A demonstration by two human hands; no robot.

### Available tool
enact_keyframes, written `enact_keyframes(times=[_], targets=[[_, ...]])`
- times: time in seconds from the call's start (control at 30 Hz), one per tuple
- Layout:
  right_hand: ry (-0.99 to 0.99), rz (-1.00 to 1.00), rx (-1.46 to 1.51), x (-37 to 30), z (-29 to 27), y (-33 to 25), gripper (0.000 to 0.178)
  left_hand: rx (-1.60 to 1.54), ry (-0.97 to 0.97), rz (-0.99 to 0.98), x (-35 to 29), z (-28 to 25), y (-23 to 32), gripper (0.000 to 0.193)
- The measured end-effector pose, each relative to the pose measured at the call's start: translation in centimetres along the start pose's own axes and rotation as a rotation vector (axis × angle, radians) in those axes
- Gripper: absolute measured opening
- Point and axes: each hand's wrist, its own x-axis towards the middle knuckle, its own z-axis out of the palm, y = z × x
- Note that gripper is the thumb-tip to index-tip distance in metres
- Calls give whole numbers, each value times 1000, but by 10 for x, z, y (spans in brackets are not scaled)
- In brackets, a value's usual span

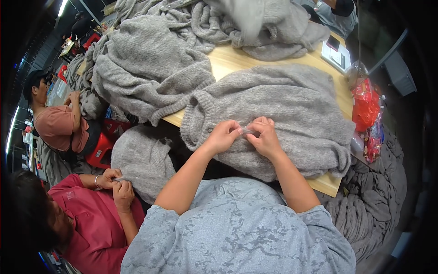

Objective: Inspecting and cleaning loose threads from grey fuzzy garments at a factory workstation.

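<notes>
A grey knitted sweater (292, 105) lies spread over the near part of the wooden table, its ribbed edge toward the left. Above its middle, my left hand (224, 137) and my right hand (263, 137) meet almost fingertip to fingertip. Both hands are closed in a pinch on a small raised bit of the grey knit between them. Whether a thread or a button is also in the fingers is too small to tell. A small dark round spot, perhaps a button, shows on the sweater just left of my left hand.
More grey sweaters (150, 64) are heaped at the far left and back of the table (228, 61). A white box with a dark phone (333, 43) lies at the far right, above a red plastic bag (365, 107). Close at left, a co-worker in a red shirt (98, 210) handles grey knit.
</notes>
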Motion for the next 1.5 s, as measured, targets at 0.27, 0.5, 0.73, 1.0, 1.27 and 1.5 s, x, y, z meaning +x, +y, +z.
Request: enact_keyframes(times=[0.27,0.5,0.73,1.0,1.27,1.5], targets=[[18,-66,-72,-1,2,1,17,160,135,155,-8,10,3,17],[57,-77,-39,-6,5,7,14,178,217,87,-14,25,5,15],[-116,-186,-191,-10,-27,-14,10,453,53,463,-20,9,0,12],[-152,-27,-245,28,-18,-15,9,299,187,430,-23,17,1,18],[-334,74,-241,16,-18,-14,8,333,247,556,-16,21,-4,17],[-348,567,396,29,-24,-1,10,267,272,377,-14,24,2,16]])
